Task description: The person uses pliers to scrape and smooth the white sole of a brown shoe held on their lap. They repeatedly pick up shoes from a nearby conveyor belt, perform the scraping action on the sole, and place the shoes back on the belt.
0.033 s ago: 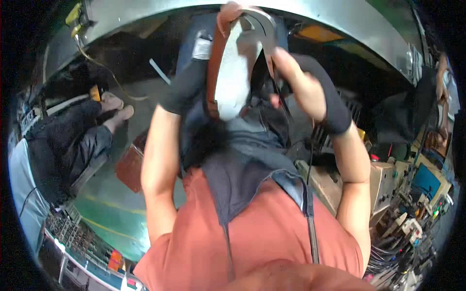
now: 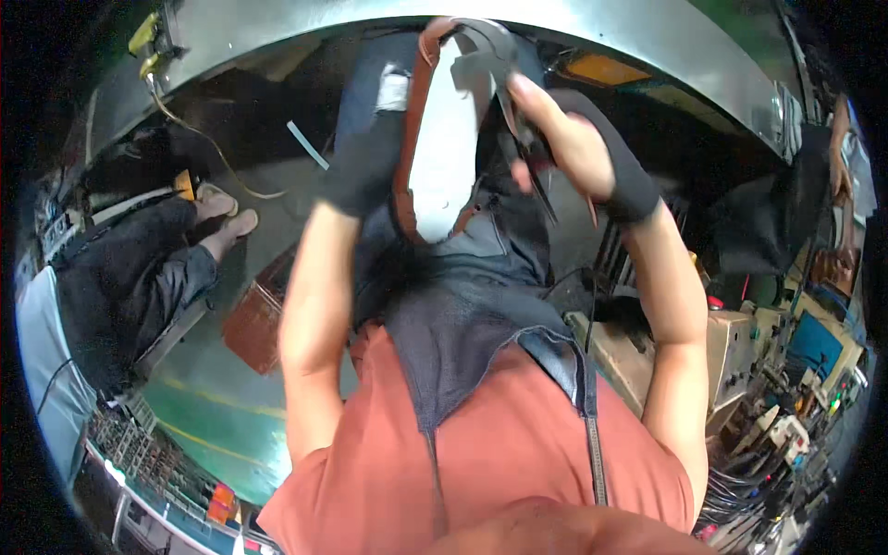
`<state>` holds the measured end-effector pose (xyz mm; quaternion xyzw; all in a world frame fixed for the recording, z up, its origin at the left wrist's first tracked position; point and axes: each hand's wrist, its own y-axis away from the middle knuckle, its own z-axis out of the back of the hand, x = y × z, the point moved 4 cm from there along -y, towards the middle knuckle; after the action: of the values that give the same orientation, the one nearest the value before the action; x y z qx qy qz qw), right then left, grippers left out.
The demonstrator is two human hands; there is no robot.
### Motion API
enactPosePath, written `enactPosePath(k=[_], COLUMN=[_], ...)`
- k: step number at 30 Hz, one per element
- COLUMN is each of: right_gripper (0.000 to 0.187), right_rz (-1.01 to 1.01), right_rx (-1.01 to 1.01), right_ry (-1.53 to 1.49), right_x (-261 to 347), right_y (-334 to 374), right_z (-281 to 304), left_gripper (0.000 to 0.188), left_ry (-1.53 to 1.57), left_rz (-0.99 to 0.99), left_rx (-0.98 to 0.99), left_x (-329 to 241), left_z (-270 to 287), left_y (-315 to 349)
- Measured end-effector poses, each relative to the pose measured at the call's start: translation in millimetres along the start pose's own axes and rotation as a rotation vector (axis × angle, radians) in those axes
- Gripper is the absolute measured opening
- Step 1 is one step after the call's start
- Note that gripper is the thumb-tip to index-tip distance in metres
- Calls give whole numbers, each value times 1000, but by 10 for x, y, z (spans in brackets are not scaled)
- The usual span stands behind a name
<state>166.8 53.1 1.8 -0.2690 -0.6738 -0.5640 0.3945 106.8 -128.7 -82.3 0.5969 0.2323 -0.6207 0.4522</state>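
A brown shoe [image 2: 404, 176] stands over my lap with its white underside [image 2: 444, 157] facing me. My left hand [image 2: 365, 166], in a black fingerless glove, is at its left side; its fingers are hidden behind the shoe. In my right hand [image 2: 578, 148], also gloved in black with bare fingertips, is a dark metal pair of pincers [image 2: 507, 97]. Their curved head lies over the far right end of the shoe, and the handles run down below my fingers. Blur hides whether the jaws grip the leather edge.
A curved metal bench edge [image 2: 305, 26] runs across the far side. On the left sits another person with sandalled feet [image 2: 231, 213], near a brown box [image 2: 254, 319]. A beige machine box [image 2: 726, 347] stands at my right, with cluttered tools and cables beyond it.
The shoe has come slightly nearer to me. The pincers' head has shifted a little left and down over its far end, and my left forearm has moved right.
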Motion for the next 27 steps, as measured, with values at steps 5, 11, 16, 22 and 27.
enactPosePath(k=[5, 11, 16, 22, 27], right_gripper=[57, 55, 58, 55, 47], right_rz=[-235, -247, 38, 393, 315], right_rx=[-48, 123, 300, -134, -9], right_ry=[-36, 96, 900, 1122, 1039], right_x=[-714, -649, -273, -719, -775], right_y=[-690, -597, -519, -581, -497], right_z=[310, 451, 417, 273, 268], left_gripper=[46, 41, 55, 79, 47], left_ry=[-390, -294, -227, -419, 279], left_rz=[-54, -203, -73, -138, -25], left_rx=[-137, -417, 39, -271, 42], left_x=[327, 512, 155, 439, 564], left_z=[-321, -415, -292, -494, -460], left_y=[-121, 335, 519, 313, 221])
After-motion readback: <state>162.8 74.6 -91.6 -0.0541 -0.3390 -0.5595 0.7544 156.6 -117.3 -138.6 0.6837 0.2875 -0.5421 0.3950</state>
